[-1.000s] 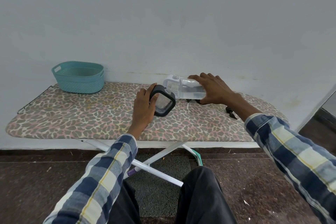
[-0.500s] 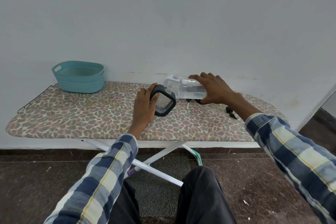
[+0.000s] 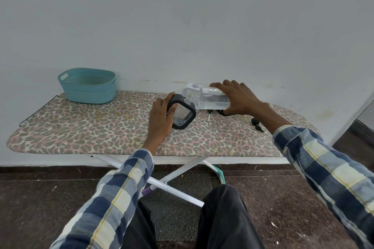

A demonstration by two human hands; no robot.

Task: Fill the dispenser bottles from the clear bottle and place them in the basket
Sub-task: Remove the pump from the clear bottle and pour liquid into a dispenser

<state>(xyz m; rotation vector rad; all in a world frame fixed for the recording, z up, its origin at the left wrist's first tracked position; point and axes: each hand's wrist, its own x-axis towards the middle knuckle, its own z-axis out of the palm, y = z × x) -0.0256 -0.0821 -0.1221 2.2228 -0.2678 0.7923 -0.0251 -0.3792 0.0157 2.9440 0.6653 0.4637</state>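
The left hand (image 3: 162, 119) has its fingers (image 3: 172, 112) curled round a black-framed dispenser bottle (image 3: 183, 114) with clear sides, tilted on the ironing board (image 3: 81, 127). The right hand (image 3: 238, 98) grips one clear bottle (image 3: 212, 100) laid sideways, its mouth at the dispenser's neck. Behind these fingers stands a second, white dispenser bottle (image 3: 190, 91). One teal basket (image 3: 88, 86) sits far left. Two black pump heads (image 3: 256, 124) lie beside the right fingers.

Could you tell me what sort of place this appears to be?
Probably a room in a home, used as a makeshift work spot: an ironing board serves as the table against a plain painted wall, with a dark stone floor below.
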